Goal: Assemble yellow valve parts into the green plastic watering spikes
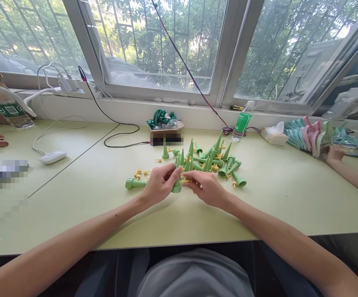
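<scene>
My left hand (161,183) is closed around a green plastic watering spike (176,188), its wide ribbed end down near the table. Against the side of that spike, my right hand (208,187) pinches a small yellow plastic valve (184,180); whether the two are joined is hidden by my fingers. Beside my left wrist a green spike (134,183) lies on its side. Beyond my hands is a pile of green spikes (211,159), some upright and some lying down. Small yellow valves (138,173) are scattered to the left and among the pile.
Behind the pile stands a small cardboard box (166,131) with green plastic in it. A water bottle (242,122) and a tissue box (274,135) are back right. Another person's hand (335,153) is near pastel items (310,136). A white device (53,157) lies left.
</scene>
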### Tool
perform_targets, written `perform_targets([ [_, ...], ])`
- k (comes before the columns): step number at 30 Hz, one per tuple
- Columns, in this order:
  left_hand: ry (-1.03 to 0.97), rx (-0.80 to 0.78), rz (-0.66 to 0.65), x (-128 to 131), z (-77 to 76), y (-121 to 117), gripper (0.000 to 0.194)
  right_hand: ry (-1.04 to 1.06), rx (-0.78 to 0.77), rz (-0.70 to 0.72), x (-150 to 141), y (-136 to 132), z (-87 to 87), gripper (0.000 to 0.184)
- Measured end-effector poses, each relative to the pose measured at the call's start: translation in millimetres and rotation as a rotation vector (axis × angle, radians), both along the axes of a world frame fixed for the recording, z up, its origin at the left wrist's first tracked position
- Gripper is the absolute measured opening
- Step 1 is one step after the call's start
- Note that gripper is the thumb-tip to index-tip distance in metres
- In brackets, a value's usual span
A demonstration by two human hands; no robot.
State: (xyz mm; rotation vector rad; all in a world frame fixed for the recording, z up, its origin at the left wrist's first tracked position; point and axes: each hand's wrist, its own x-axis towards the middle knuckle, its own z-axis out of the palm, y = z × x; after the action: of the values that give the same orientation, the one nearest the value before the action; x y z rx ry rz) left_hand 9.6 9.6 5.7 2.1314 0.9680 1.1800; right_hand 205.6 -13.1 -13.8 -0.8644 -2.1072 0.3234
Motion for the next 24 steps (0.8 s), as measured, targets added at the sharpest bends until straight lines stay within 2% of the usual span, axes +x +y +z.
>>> perform_targets([
  [5,0.079,0.157,-0.018,-0.7,-0.5,0.8,0.041,-0.041,0.048,0.013,1.4,0.9,-1.7,0.020],
  [12,0.110,0.248,-0.050,-1.3,1.1,0.0,0.038,-0.129,0.013,0.054,0.6,-1.5,0.6,0.028],
  [19,0.110,0.264,-0.065,-2.4,1.8,-0.5,0.036,-0.040,-0.076,0.124,-1.3,-3.8,1.7,0.026],
  [24,0.058,0.221,-0.020,-1.1,1.9,-0.5,0.040,-0.018,-0.105,0.043,-4.3,-4.9,3.6,0.032],
])
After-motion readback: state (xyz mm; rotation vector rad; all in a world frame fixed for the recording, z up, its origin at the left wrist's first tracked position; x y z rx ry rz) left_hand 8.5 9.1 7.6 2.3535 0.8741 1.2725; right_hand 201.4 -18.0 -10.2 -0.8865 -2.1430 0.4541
